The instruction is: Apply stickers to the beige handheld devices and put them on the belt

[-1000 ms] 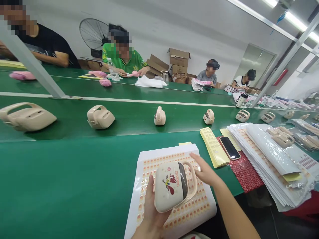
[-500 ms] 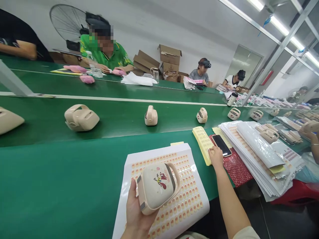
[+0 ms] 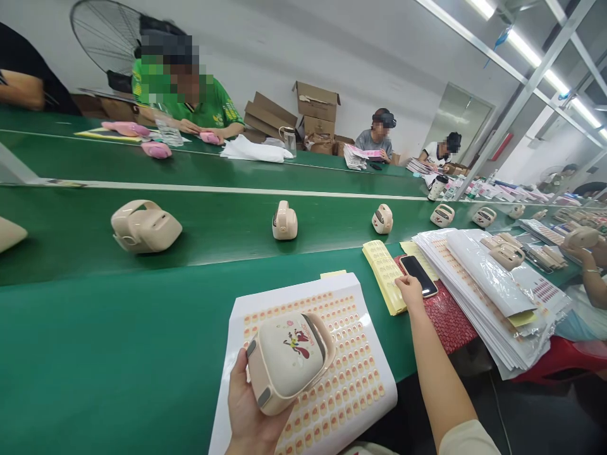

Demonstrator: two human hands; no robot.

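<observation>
My left hand (image 3: 246, 411) is wrapped round a cream device (image 3: 287, 360) with a handle and a red cartoon print, held over a white sticker sheet (image 3: 346, 379) on the green bench. My right hand (image 3: 410, 292) reaches to the right, its fingertips on the near end of a black phone (image 3: 417, 275), between a yellow sticker strip (image 3: 385, 275) and a red patterned mat (image 3: 448, 322). Its fingers point down at the phone and hold nothing that I can see.
Several cream devices (image 3: 145, 226) ride the green conveyor (image 3: 213, 218) beyond the bench. A stack of sheets in plastic (image 3: 493, 284) lies at the right with more devices on it. People sit at the far side; a co-worker's hand (image 3: 588, 253) shows at far right. Cardboard boxes (image 3: 315, 110) stand behind.
My right hand left the device's handle and reached right to the phone. The left hand tilted the device flatter. The conveyor's devices drifted left in view.
</observation>
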